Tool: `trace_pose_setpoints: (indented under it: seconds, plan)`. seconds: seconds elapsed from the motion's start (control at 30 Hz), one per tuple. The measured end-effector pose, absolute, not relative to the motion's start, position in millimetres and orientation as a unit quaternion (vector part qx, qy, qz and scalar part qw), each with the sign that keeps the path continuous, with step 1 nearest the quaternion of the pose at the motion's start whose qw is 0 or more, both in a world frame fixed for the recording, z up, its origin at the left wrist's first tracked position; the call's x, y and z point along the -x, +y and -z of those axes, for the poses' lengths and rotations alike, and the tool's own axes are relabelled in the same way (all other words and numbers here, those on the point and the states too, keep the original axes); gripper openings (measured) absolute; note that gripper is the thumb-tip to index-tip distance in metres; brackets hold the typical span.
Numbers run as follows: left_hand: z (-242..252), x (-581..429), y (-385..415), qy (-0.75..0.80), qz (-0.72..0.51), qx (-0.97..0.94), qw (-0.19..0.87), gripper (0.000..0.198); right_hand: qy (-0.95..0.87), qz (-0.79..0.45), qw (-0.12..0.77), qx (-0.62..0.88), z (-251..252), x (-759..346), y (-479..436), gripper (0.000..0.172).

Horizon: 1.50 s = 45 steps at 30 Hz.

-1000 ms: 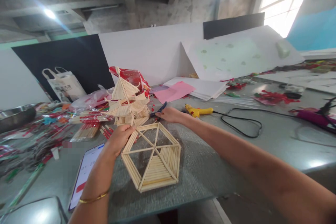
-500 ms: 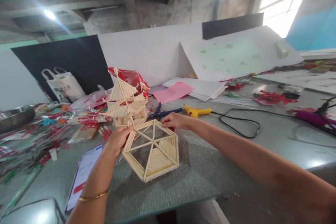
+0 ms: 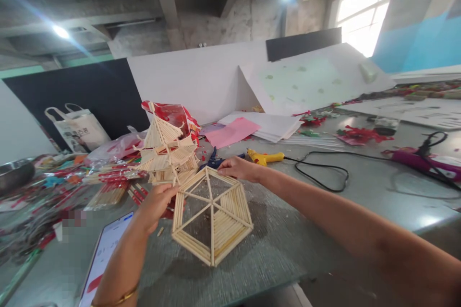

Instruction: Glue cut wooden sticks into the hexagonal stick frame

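Observation:
A six-sided frame of thin wooden sticks, with spokes meeting in the middle, is tilted above the table. Two of its wedges, at the lower right, are filled with close rows of sticks; the others are open. My left hand pinches its left edge. At the far edge, my right hand is closed on the rim, its fingertips partly hidden. Just behind the frame stands a tiered stick pagoda with a pointed roof. A yellow glue gun and blue-handled pliers lie beyond my right hand.
A phone lies by my left forearm. Bagged sticks and craft scraps crowd the left side. Pink paper and white sheets lie at the back. The glue gun's black cord loops right, towards a purple tool.
The stick frame has turned slightly counterclockwise and come a little nearer, both hands still on it. My view has swung slightly to the right and up.

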<state>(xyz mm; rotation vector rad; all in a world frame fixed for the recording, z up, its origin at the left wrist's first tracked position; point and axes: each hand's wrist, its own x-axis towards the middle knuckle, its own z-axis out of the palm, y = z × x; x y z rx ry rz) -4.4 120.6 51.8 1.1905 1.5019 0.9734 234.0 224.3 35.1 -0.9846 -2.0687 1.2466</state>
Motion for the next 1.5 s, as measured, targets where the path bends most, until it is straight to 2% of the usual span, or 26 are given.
trace_pose_setpoints:
  seconds: [0.33, 0.53, 0.6, 0.73, 0.8, 0.93, 1.1, 1.33, 1.5]
  plan:
    - [-56.1, 0.7, 114.4, 0.626, -0.301, -0.543, 0.47, 0.023, -0.781, -0.451, 0.245, 0.356, -28.6, -233.7, 226.1, 0.031]
    - [-51.0, 6.6, 118.7, 0.636, -0.222, -0.586, 0.45, 0.024, -0.815, -0.414, 0.212, 0.344, -26.9, -232.8, 226.2, 0.025]
    - [-49.1, 10.4, 122.0, 0.659, -0.233, -0.598, 0.392, 0.027, -0.825, -0.4, 0.208, 0.34, -26.7, -231.8, 227.0, 0.025]
    - [-48.8, 14.2, 124.9, 0.7, -0.295, -0.633, 0.147, 0.035, -0.838, -0.378, 0.203, 0.337, -24.0, -228.9, 230.2, 0.027]
    - [-49.5, 11.2, 122.8, 0.678, -0.328, -0.652, 0.084, 0.038, -0.842, -0.369, 0.204, 0.336, -21.7, -227.7, 231.7, 0.028]
    - [-49.5, -2.9, 115.4, 0.599, -0.379, -0.694, 0.125, 0.033, -0.849, -0.358, 0.203, 0.33, -16.2, -225.6, 233.7, 0.03]
    - [-50.1, -14.9, 110.7, 0.544, -0.357, -0.723, 0.232, 0.03, -0.859, -0.349, 0.203, 0.316, -9.2, -221.7, 237.0, 0.032]
    - [-47.8, -7.2, 120.6, 0.651, -0.289, -0.692, 0.115, 0.031, -0.872, -0.333, 0.193, 0.301, -8.9, -219.3, 239.5, 0.035]
    - [-43.7, -5.2, 125.6, 0.655, -0.262, -0.694, 0.145, 0.032, -0.881, -0.318, 0.189, 0.295, -13.3, -221.2, 237.6, 0.037]
